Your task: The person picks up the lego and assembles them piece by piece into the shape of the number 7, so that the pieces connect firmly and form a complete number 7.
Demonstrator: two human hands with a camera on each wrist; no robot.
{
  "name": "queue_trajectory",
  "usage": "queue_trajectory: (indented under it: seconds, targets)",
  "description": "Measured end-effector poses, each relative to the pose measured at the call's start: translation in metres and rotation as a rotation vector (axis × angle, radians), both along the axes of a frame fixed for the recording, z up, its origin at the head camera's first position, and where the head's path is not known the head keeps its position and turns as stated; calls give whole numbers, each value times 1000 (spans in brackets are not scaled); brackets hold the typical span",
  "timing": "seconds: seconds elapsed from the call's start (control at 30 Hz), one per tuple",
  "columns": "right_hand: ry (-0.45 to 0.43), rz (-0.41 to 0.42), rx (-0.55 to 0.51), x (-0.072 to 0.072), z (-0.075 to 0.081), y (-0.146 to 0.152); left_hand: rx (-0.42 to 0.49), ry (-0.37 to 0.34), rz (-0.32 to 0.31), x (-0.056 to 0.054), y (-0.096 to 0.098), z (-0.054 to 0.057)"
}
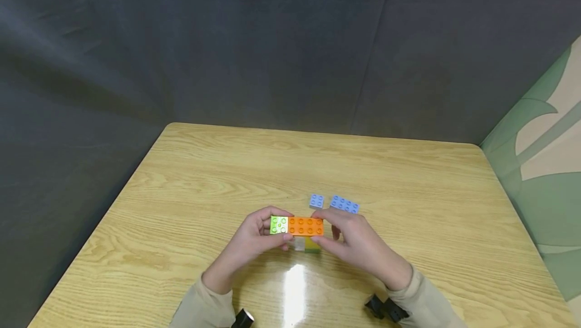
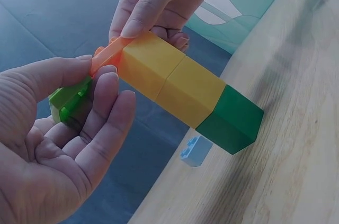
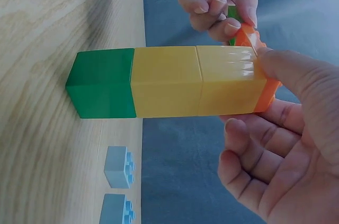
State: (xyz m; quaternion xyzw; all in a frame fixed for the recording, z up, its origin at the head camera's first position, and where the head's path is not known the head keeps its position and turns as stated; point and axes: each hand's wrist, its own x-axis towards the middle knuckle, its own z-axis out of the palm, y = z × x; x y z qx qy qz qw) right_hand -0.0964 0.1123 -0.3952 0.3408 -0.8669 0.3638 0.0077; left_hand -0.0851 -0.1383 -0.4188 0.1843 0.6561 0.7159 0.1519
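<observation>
A stack of a dark green brick point(image 3: 100, 83) and two yellow bricks point(image 2: 169, 78) stands upright on the table. On its top lies a thin orange studded plate point(image 1: 306, 226) that reaches out leftward past the stack. At the plate's left end is a light green studded brick point(image 1: 279, 224); how it joins the plate is hidden. My left hand point(image 1: 251, 234) pinches the orange plate between thumb and index finger, near the light green brick. With thumb and fingers, my right hand point(image 1: 358, 239) grips the plate's right end, just above the upper yellow brick.
Behind the hands, a small blue brick point(image 1: 316, 201) and a longer blue brick point(image 1: 345, 204) lie on the wooden table point(image 1: 218, 166). A pale patch point(image 1: 299, 243) shows beside the stack; I cannot tell what it is. A dark curtain point(image 1: 272, 55) hangs behind the table.
</observation>
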Motion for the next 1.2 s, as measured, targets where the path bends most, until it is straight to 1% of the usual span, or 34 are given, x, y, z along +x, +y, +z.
queue_trajectory:
  seconds: [0.2,0.37,0.5,0.6,0.97,1.2]
  targets:
    - [-11,14,-11,0,-1,1,2,2,4,0,0,0]
    - [-26,2,-35,-1,-1,5,2,-9,3,0,0,1]
    - [-3,2,-62,-4,1,12,5,-24,8,1,0,1]
    - [17,-10,-59,-6,1,16,3,-34,16,1,0,1]
    - [16,-72,-46,-11,-1,25,-5,-31,15,1,0,2]
    - [28,-78,-61,-15,-3,29,-15,-40,23,1,0,2]
